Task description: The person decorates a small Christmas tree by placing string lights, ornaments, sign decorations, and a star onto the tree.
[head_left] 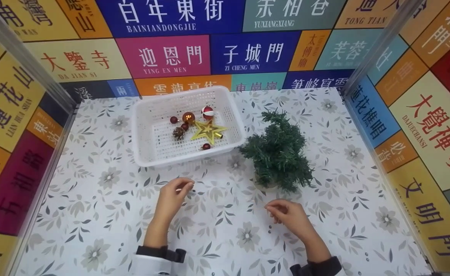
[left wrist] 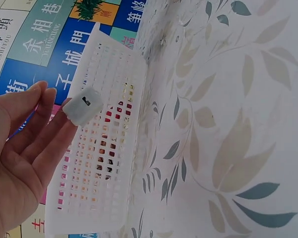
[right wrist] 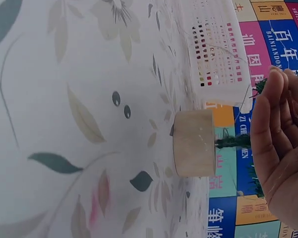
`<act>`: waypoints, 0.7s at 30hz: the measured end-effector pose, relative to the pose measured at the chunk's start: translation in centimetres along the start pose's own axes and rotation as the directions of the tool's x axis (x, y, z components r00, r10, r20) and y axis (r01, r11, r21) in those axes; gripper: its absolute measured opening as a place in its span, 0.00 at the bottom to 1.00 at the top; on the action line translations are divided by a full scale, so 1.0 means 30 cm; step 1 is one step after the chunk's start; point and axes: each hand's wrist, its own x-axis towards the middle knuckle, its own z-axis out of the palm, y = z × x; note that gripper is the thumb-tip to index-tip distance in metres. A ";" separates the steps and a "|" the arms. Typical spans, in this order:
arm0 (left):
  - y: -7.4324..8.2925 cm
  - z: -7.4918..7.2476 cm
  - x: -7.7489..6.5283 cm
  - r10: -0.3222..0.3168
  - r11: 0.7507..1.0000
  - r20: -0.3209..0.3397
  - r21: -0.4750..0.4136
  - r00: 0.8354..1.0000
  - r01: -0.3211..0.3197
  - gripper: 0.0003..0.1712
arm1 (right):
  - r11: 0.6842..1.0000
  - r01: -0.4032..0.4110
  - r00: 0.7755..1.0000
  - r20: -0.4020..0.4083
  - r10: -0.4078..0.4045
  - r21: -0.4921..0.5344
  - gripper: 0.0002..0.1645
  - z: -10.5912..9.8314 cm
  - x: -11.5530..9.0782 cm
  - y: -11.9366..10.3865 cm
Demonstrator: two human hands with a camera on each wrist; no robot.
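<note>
1. Thumb and fingertips of the left hand point(head_left: 173, 195) pinch a thin wire point(left wrist: 23, 124); a small white piece point(left wrist: 83, 106) sits at those fingers;
2. right hand point(head_left: 286, 214) has thumb and forefinger pressed together; whether they grip the wire, I cannot tell;
3. green tree point(head_left: 280, 151) stands upright on its wooden base point(right wrist: 194, 144), just beyond the right hand;
4. white basket point(head_left: 136, 134), left of the tree, holds a gold star point(head_left: 209, 131).

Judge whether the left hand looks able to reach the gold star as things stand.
Probably yes: the gold star lies uncovered in the open white basket, so the way from above looks free. The left hand must rise over the near wall and seems to pinch a thin wire.
</note>
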 end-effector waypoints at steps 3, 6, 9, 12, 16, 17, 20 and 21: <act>0.002 0.010 0.003 0.005 1.000 -0.045 -0.001 0.999 -0.005 0.08 | 0.995 0.034 0.999 0.020 -0.032 -0.090 0.15 -0.021 -0.002 -0.001; 0.003 0.015 0.005 0.014 1.000 -0.092 0.009 0.996 -0.013 0.08 | 0.980 0.085 0.996 0.004 -0.086 -0.182 0.14 -0.028 0.005 0.025; 0.004 0.018 0.008 0.024 1.000 -0.127 0.012 0.992 -0.023 0.08 | 0.942 0.150 0.986 -0.028 -0.166 -0.301 0.11 -0.035 -0.004 0.025; 0.002 0.018 0.012 0.040 0.999 -0.171 -0.019 0.984 -0.044 0.09 | 0.880 0.224 0.962 -0.049 -0.268 -0.419 0.07 -0.050 -0.019 0.032; 0.001 0.016 0.018 0.055 0.997 -0.205 -0.049 0.977 -0.066 0.08 | 0.863 0.263 0.934 -0.109 -0.340 -0.432 0.04 -0.082 -0.041 0.050; 0.000 0.016 0.020 0.056 0.996 -0.207 -0.051 0.977 -0.068 0.08 | 0.869 0.269 0.929 -0.127 -0.349 -0.415 0.05 -0.091 -0.045 0.054; 0.000 0.012 0.024 0.040 0.997 -0.211 -0.048 0.977 -0.052 0.07 | 0.882 0.295 0.916 -0.156 -0.371 -0.367 0.07 -0.116 -0.053 0.067; 0.000 0.011 0.025 0.033 0.998 -0.213 -0.050 0.976 -0.044 0.07 | 0.881 0.307 0.911 -0.157 -0.382 -0.360 0.07 -0.124 -0.055 0.072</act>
